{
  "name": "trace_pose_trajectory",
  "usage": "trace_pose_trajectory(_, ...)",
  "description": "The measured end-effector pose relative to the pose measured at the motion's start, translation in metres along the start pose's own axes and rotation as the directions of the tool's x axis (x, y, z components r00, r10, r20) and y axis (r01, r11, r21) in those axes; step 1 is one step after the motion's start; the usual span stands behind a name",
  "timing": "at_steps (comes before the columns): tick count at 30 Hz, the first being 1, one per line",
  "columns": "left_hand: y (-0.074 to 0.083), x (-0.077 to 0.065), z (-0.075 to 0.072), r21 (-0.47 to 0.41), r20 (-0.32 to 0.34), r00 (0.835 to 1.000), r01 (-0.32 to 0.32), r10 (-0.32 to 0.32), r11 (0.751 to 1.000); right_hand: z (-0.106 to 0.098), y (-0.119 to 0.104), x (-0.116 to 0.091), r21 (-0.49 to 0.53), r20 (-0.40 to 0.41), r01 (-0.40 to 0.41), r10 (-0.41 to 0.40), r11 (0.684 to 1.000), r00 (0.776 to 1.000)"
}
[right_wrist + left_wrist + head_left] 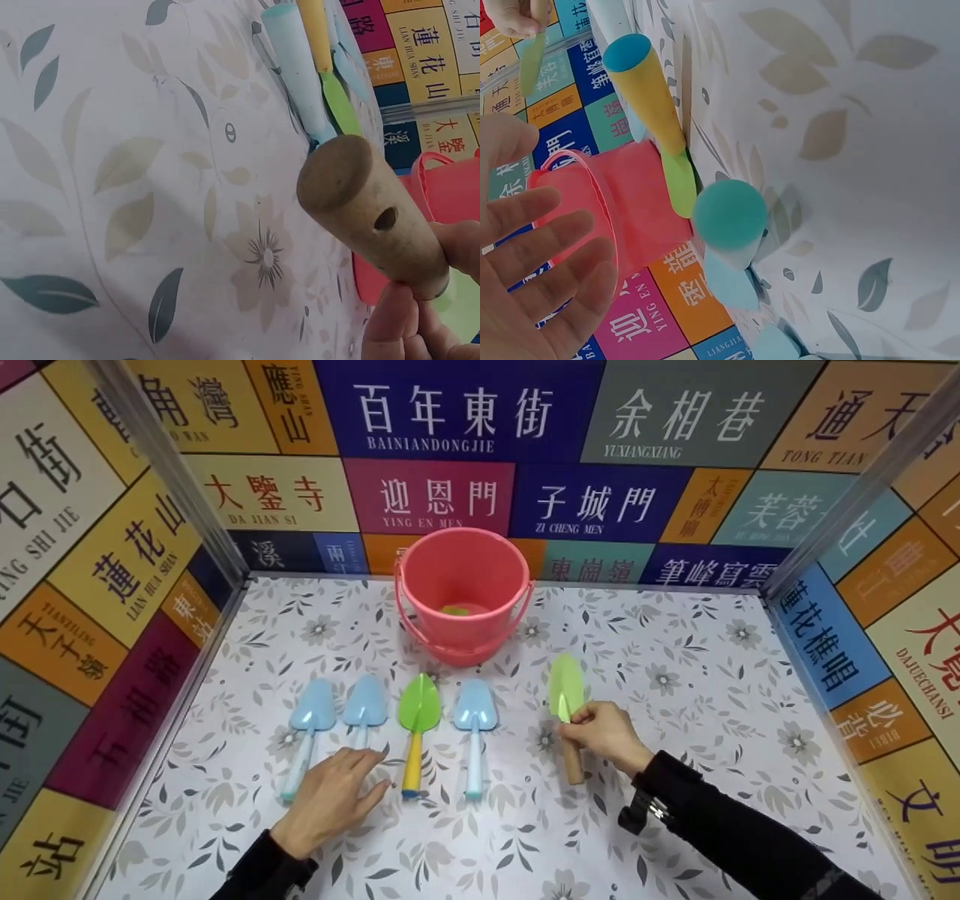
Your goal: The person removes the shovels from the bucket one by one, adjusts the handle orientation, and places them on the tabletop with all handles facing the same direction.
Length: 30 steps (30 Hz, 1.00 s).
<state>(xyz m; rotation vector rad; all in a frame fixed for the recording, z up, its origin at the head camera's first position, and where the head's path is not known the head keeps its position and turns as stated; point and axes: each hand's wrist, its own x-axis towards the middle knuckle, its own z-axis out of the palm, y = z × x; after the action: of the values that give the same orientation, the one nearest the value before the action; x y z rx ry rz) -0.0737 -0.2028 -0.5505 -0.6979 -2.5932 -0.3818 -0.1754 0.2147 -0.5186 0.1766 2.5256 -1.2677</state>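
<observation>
In the head view my right hand (pixel 604 733) pinches a trowel (pixel 568 686) with a pale green blade and a wooden handle (pixel 375 214), near where blade and handle meet. My left hand (pixel 330 795), fingers relaxed, hovers over a blue trowel (pixel 366 701) and hides most of its handle. Left of it lies another blue trowel (pixel 311 706). To the right are a green trowel with a yellow handle (pixel 412 761) and a third blue trowel (pixel 475 709). The left wrist view shows that palm (pixel 525 277) with nothing in it.
A pink bucket (pixel 465 637) stands behind the row of trowels, with something green (pixel 454 610) at its bottom. Panels with printed Chinese signs (pixel 450 405) wall in the back and both sides of the floral-patterned table surface (pixel 675 825).
</observation>
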Motion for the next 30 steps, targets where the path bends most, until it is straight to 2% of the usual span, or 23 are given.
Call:
trace_pose_trajectory(2, 0.0, 0.0, 0.0, 0.0, 0.005, 1.0, 0.007, -0.007, 1.0, 0.009, 0.006, 0.009, -0.018, 0.01, 0.003, -0.003, 1.0, 1.0)
trace_pose_trajectory(7, 0.002, -0.002, -0.001, -0.005, 0.032, 0.999, 0.033, -0.033, 0.999, 0.041, 0.055, 0.055, -0.113, 0.037, 0.025, -0.021, 0.993, 0.999)
trace_pose_trajectory(9, 0.001, -0.002, -0.001, -0.008, 0.039, 0.999, 0.033, -0.033, 0.999, 0.053, 0.071, 0.07, -0.145, 0.044, 0.009, -0.002, 0.989, 0.999)
trace_pose_trajectory(11, 0.001, -0.002, -0.001, -0.01, 0.036, 0.999, 0.025, -0.024, 1.0, 0.061, 0.076, 0.075, -0.141, 0.051, -0.021, 0.028, 0.99, 0.998)
trace_pose_trajectory(16, -0.002, -0.004, -0.001, -0.001, 0.008, 1.0, 0.005, -0.005, 1.0, 0.072, 0.072, 0.083, -0.086, 0.063, -0.063, 0.069, 0.994, 0.996)
trace_pose_trajectory(21, -0.001, -0.004, -0.003, -0.008, 0.015, 1.0, 0.001, -0.001, 1.0, 0.075, 0.059, 0.084, -0.051, 0.07, -0.093, 0.096, 0.994, 0.993)
trace_pose_trajectory(30, -0.003, -0.005, -0.004, 0.022, 0.028, 1.0, 0.006, -0.007, 1.0, 0.075, 0.055, 0.093, -0.183, 0.019, -0.081, 0.086, 0.98, 0.996)
